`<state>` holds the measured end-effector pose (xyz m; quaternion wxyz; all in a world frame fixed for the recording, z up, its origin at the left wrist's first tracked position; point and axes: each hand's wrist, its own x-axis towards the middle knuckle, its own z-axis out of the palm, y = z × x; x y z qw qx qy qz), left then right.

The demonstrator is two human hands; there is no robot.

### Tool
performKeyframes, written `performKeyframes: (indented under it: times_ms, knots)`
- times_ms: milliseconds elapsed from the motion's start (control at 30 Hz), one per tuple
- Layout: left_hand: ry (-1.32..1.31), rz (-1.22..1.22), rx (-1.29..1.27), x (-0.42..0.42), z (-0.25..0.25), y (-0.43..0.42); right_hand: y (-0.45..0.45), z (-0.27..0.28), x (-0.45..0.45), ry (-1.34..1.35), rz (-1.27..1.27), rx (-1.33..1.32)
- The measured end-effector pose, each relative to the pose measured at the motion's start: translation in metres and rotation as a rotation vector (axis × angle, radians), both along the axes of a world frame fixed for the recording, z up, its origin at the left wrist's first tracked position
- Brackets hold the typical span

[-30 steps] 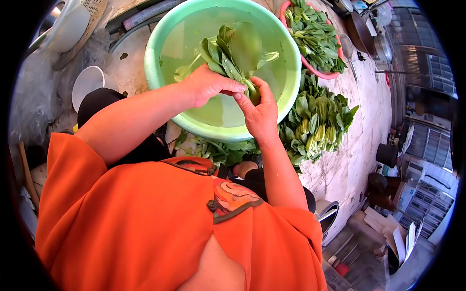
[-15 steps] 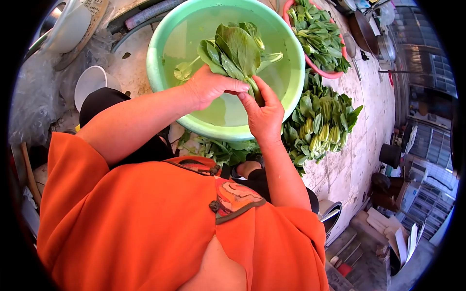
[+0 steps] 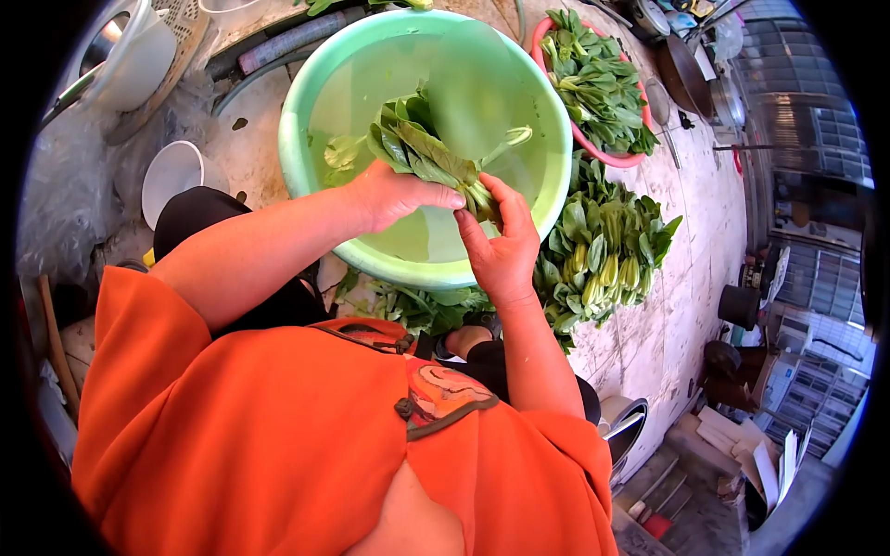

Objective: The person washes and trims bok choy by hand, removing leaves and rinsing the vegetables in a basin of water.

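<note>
Over the light green basin (image 3: 289,139) of water, both my hands are closed on one head of bok choy (image 3: 408,137). My left hand (image 3: 400,196) wraps the lower leaves, thumb pointing right. At the stem end, my right hand (image 3: 505,246) pinches the stalks between thumb and fingers. The leaves lean to the upper left. A hazy smear hides part of the view just right of them. Beyond it a loose pale stalk (image 3: 508,144) shows above the water. Another leaf (image 3: 343,153) floats by the left side.
Bok choy heads (image 3: 607,250) lie piled right of the basin, and a pink basin (image 3: 619,159) of greens stands behind. Loose greens (image 3: 417,306) lie by my feet. A white bucket (image 3: 173,176) is at left. Greens (image 3: 371,4) show at the top edge.
The bok choy has turned and tilted left, its broad leaf no longer facing me. Both hands keep hold of it. A hazy smear now covers part of the basin view.
</note>
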<state>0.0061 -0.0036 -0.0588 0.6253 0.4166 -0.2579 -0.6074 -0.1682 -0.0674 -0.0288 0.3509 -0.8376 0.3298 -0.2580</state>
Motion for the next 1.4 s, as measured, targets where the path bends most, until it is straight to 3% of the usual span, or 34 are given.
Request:
performKeyframes:
  times_ms: [133,200,233,300,333,400,500,667,900,967,1100,1233,1267,1300,1367,1400]
  knots:
    - [0.057,-0.058,-0.04,-0.003,0.005,0.0,-0.004,0.001,-0.003,-0.038,-0.034,-0.091]
    - [-0.318,-0.068,0.167,-0.002,0.005,0.002,-0.008,0.001,-0.008,-0.037,-0.056,-0.123]
    - [-0.315,-0.073,0.164,0.002,0.003,0.001,-0.012,-0.001,-0.011,-0.022,-0.065,-0.19]
    - [-0.936,-0.456,0.335,0.011,0.0,-0.003,-0.018,-0.004,-0.017,-0.002,-0.077,-0.257]
    - [-0.933,-0.459,0.335,0.01,0.0,-0.003,-0.021,-0.005,-0.02,0.017,-0.078,-0.296]
    - [-1.142,-0.793,0.303,0.006,0.003,0.001,-0.023,-0.006,-0.023,0.046,-0.087,-0.338]
    - [-1.238,-0.896,0.11,-0.005,0.003,0.008,-0.026,-0.013,-0.028,0.092,-0.062,-0.419]
    - [-0.987,-0.783,0.045,-0.007,0.018,0.006,-0.027,-0.024,-0.033,0.213,-0.029,-0.345]
    - [-1.229,-0.913,-0.07,-0.011,0.008,0.012,-0.02,-0.047,-0.039,0.46,-0.038,-0.043]
    - [-1.295,-1.016,-0.063,-0.011,0.009,0.014,-0.026,-0.044,-0.043,0.434,-0.113,0.057]
    - [-1.324,-1.018,-0.064,-0.009,0.008,0.015,-0.064,-0.043,-0.071,0.36,-0.399,-0.01]
    - [-1.352,-0.996,-0.051,-0.007,0.009,0.014,-0.115,-0.044,-0.106,-0.093,-0.816,0.219]
    - [-1.349,-1.005,-0.052,-0.008,0.009,0.014,-0.118,-0.035,-0.111,-0.062,-0.891,0.307]
    - [-1.346,-1.016,-0.053,-0.009,0.008,0.014,-0.12,-0.036,-0.113,0.017,-0.912,0.228]
    - [-1.348,-1.018,-0.051,-0.009,0.005,0.016,-0.118,-0.046,-0.115,0.216,-0.893,0.131]
    - [-1.353,-1.021,-0.059,-0.01,0.005,0.017,-0.115,-0.054,-0.111,0.19,-0.808,0.167]
